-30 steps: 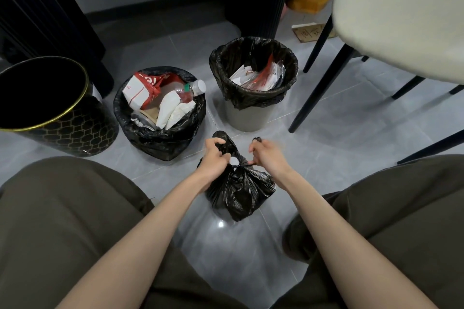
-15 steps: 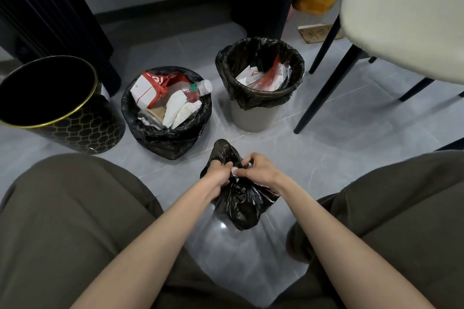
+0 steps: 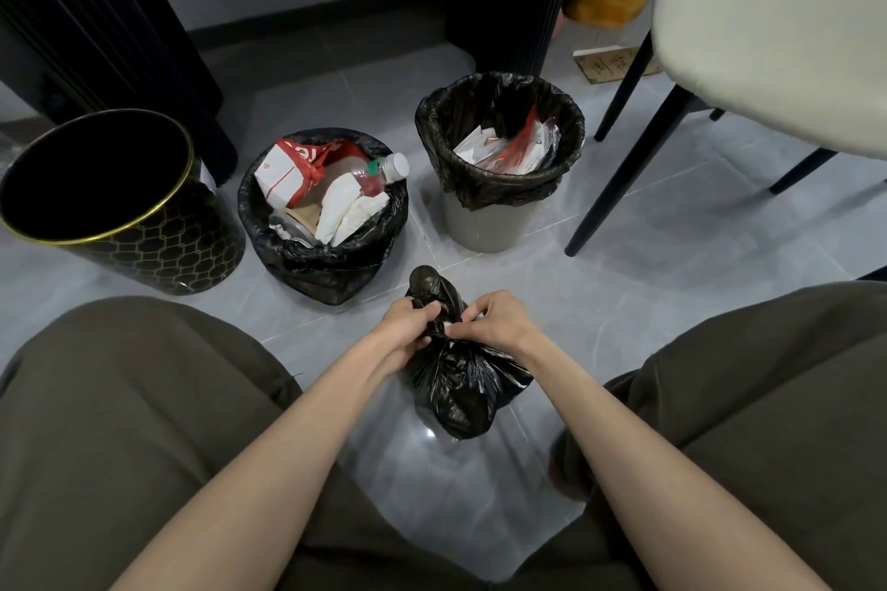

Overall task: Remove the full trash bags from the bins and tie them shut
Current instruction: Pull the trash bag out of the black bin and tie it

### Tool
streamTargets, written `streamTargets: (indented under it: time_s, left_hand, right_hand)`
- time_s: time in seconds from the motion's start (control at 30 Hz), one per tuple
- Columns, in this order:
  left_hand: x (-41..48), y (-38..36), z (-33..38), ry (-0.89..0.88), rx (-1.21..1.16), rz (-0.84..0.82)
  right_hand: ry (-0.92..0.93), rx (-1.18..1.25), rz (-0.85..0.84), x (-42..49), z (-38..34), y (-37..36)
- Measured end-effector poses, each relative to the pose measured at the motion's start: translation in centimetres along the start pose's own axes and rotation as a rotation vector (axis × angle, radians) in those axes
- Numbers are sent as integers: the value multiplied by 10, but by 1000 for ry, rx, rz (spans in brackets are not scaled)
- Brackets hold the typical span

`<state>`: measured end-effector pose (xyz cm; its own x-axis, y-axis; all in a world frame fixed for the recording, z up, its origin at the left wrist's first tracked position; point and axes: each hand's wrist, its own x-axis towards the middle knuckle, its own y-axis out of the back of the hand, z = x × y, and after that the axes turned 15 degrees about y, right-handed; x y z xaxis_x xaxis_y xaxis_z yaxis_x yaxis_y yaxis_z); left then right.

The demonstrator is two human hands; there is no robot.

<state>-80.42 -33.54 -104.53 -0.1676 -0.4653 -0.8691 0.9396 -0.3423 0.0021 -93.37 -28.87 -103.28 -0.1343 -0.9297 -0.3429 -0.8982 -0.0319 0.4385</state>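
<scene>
Tiled floor (image 3: 648,302): left hand (image 3: 408,326), right hand (image 3: 499,322) pinch bag (image 3: 465,389) neck (knot hidden).

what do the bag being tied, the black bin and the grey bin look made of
The bag looks like thin plastic film, glossy black: fine crinkles and sharp highlights. The black bin could be metal or hard plastic, unclear which; smooth wall with a gold honeycomb print and a shiny gold rim. The grey bin is probably moulded plastic, matte: plain, dull wall.
</scene>
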Motion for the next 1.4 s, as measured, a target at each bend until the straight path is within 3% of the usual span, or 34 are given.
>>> streamTargets:
  time_s: [0.2,0.47,0.57,0.67,0.77,0.87,1.07,1.17,1.4]
  left_hand:
    - [-3,5,2,42,9,-8]
    - [-8,5,7,101,-43,-47]
    - [-13,4,9,111,-81,-30]
    - [-18,1,13,112,-69,20]
    - [-20,1,15,25,-78,133]
    - [-26,0,11,-161,137,171]
    - [-29,-3,2,-460,443,200]
    - [-24,-1,0,-521,471,221]
    - [-14,9,-8,-617,609,322]
  right_hand:
    - [-37,89,-99,5,7,-2]
    - [-53,25,-51,6,7,-16]
    - [-171,151,-15,4,10,-18]
    - [-270,321,-96,-3,9,-16]
    - [-322,440,-11,-2,4,-5]
    - [-172,266,-34,-3,-8,6]
    - [78,-592,-339,-21,-18,-1]
    - [204,-678,-327,-28,-16,-2]
    - [336,-550,-235,-31,1,4]
